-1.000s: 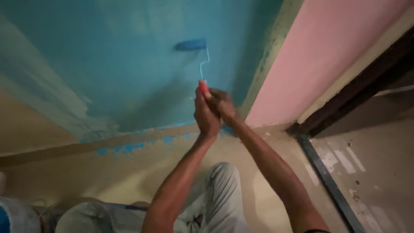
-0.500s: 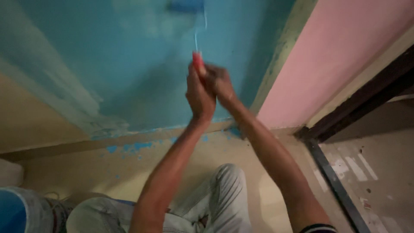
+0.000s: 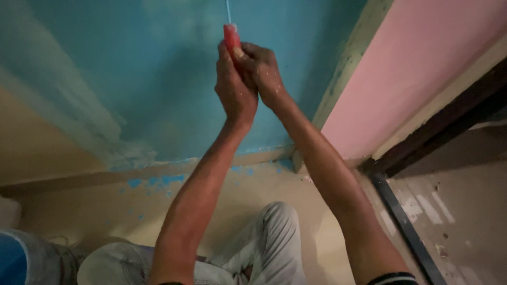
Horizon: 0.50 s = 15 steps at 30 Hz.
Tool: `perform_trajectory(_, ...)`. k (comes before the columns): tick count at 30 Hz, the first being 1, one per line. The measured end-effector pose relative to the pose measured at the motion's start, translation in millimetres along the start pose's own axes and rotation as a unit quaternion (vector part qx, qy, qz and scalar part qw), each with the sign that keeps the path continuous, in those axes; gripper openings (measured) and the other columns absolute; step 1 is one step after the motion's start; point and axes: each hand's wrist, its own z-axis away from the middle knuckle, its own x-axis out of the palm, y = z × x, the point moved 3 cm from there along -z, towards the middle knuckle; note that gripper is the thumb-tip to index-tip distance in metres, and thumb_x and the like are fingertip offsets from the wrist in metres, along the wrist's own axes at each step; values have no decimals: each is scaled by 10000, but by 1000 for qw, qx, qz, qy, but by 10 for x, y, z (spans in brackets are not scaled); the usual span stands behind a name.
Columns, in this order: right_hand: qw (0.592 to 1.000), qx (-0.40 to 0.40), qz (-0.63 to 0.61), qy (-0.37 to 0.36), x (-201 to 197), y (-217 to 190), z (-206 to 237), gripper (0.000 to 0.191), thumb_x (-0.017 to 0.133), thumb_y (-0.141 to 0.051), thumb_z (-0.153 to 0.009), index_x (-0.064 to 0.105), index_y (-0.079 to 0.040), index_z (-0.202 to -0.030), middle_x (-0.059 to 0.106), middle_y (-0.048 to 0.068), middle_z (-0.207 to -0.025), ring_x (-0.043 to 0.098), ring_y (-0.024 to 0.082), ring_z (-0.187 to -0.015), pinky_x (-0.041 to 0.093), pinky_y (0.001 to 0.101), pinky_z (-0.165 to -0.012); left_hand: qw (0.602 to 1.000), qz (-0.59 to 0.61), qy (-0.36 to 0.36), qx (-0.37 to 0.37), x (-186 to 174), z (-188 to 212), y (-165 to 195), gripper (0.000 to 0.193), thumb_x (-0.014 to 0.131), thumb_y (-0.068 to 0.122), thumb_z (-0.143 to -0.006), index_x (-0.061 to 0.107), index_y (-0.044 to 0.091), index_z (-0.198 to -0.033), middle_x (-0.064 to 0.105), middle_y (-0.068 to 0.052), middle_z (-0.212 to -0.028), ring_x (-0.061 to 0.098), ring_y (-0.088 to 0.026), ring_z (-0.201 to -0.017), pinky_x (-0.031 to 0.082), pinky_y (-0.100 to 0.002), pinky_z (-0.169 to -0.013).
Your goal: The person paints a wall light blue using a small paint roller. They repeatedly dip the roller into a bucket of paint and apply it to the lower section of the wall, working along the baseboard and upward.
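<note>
The broad turquoise-painted wall (image 3: 158,68) fills the upper part of the head view and serves as the landmark here. Its painted field ends in a ragged edge on the left, where bare beige plaster (image 3: 37,137) shows beside it. To the right of the turquoise wall a greenish corner strip runs up, and past that stands a flat pink wall (image 3: 422,68). Below the turquoise wall lies the tan floor (image 3: 95,211), flecked with blue paint spots along the wall's foot. Right of the pink wall, a dark metal door track (image 3: 406,227) runs across the floor.

Below the wall, low in the view, the person's bent knee in pale grey trousers (image 3: 274,237) shows between the two forearms. Further left, at the bottom corner, sits part of a blue-and-grey bucket-like container (image 3: 21,258) — too cropped to tell more.

Both arms reach up against the turquoise wall. The left hand (image 3: 235,89) is clenched around the red plastic roller handle (image 3: 231,39), and the right hand (image 3: 262,71) wraps the same handle from the other side, fingers closed, touching the left. The handle's tip sticks up above both fists — a thin metal rod (image 3: 228,10) rises from it and leaves the top edge, so the roller head is out of view.
</note>
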Motion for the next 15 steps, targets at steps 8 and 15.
perform_trajectory(8, 995, 104, 4, -4, 190, 823, 959, 346, 652, -332, -981, 705, -5, -1082, 673, 14, -896, 585, 109, -805, 513, 297, -702, 990, -3, -53, -134, -415, 1033, -25, 468, 579, 184, -1079, 447, 104, -1520, 643, -143, -1308, 666, -257, -1165, 584, -367, -930)
perform_trajectory(15, 999, 28, -12, -18, 314, 89, 301, 344, 613, -351, -993, 702, -20, -1025, 709, 38, -883, 646, 131, -775, 557, 300, -665, 994, 16, -37, -105, -360, 157, 3, 402, 506, 212, -1130, 455, 121, -1518, 678, -99, -1251, 727, -216, -1067, 641, -330, -836)
